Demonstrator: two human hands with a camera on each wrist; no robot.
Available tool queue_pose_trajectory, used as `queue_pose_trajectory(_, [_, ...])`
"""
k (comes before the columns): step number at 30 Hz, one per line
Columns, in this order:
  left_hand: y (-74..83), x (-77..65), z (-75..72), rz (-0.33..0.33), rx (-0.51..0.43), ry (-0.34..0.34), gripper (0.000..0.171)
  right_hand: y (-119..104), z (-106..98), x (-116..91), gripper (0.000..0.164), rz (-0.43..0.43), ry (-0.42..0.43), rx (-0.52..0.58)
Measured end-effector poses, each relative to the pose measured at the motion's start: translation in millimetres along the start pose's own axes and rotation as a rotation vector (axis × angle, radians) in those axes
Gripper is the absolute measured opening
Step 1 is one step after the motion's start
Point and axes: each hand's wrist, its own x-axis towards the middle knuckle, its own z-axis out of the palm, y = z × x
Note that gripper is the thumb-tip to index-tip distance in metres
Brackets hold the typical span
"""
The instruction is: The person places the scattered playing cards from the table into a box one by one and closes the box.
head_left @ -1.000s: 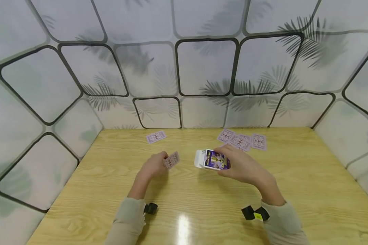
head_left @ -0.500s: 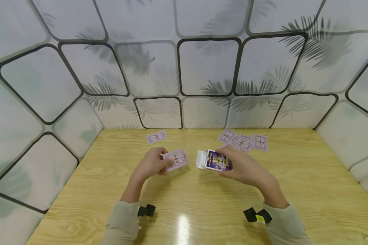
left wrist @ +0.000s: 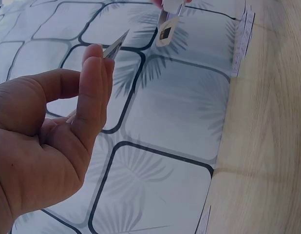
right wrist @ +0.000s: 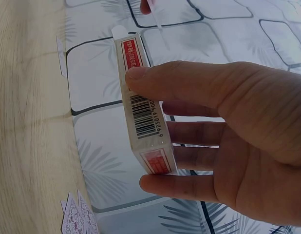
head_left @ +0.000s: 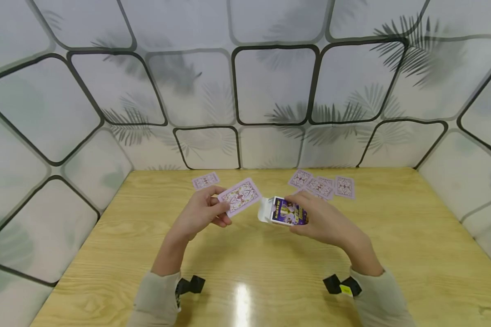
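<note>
In the head view my left hand (head_left: 200, 211) pinches a playing card (head_left: 240, 197) between thumb and fingers, its patterned pinkish back facing up. The left wrist view shows that card (left wrist: 117, 45) nearly edge-on at the fingertips of the left hand (left wrist: 58, 126). My right hand (head_left: 327, 220) grips a purple card box (head_left: 287, 211), tilted above the table, its white flap (head_left: 264, 210) open toward the card. From the right wrist, the box (right wrist: 144, 112) shows a barcode side, with the thumb of the right hand (right wrist: 228, 131) across it. What the box contains is hidden.
Several cards (head_left: 320, 187) lie face down, some overlapping, at the back right of the wooden table (head_left: 245, 259). One single card (head_left: 205, 180) lies at the back left. A patterned cloth wall (head_left: 270, 86) rises behind the table and at both sides.
My left hand has lifted the card and turned it flatter to the view, bringing it up and right beside the box's flap. The right hand and box stay almost still.
</note>
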Motion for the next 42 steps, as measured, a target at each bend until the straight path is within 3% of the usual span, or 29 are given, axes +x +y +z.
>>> queue_pose_trajectory(10, [0.3, 0.9, 7.6, 0.037, 0.045, -0.038, 0.036, -1.0, -3.4, 1.1, 0.064, -0.002, -0.014, -0.004])
queue_pose_trajectory(24, [-0.4, 0.6, 6.6, 0.054, 0.08, 0.032, 0.036, -4.9, -2.9, 3.4, 0.066, -0.01, -0.022, 0.003])
queue_pose_trajectory(37, [2.0, 0.3, 3.8, 0.067, 0.115, 0.043, 0.033, -5.5, -2.2, 1.8, 0.066, -0.018, -0.005, 0.014])
queue_pose_trajectory(42, [1.2, -1.6, 2.1, 0.073, 0.119, 0.018, 0.033, -6.9, -2.9, 3.2, 0.066, -0.019, -0.013, 0.0])
